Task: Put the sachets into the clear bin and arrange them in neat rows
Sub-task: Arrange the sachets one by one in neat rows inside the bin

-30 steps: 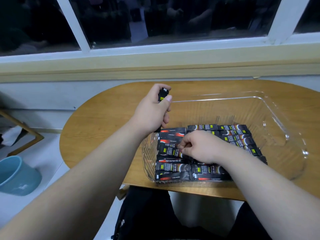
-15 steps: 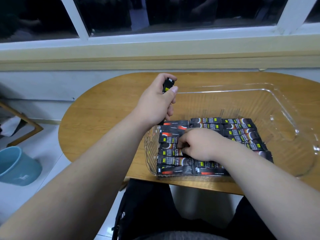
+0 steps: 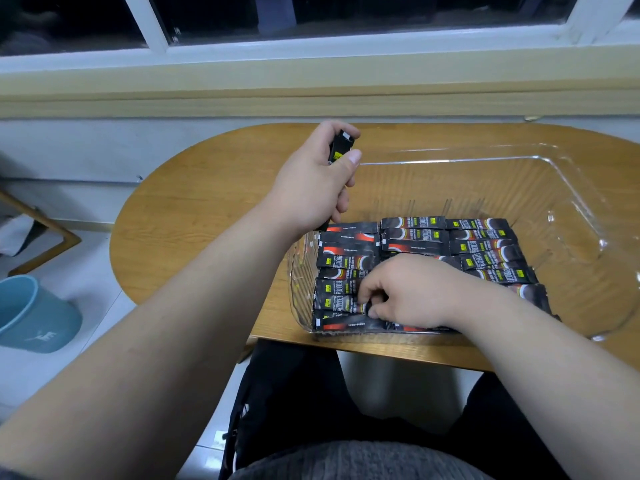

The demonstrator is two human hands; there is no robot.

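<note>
Aloft, left hand (image 3: 311,183) around sachets (image 3: 341,147)

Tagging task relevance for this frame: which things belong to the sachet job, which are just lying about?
Job: left hand gripping held sachets; right hand pinching a row sachet; sachet rows; clear bin; table.
Lying about: blue bucket, wooden frame on the floor; window.
</note>
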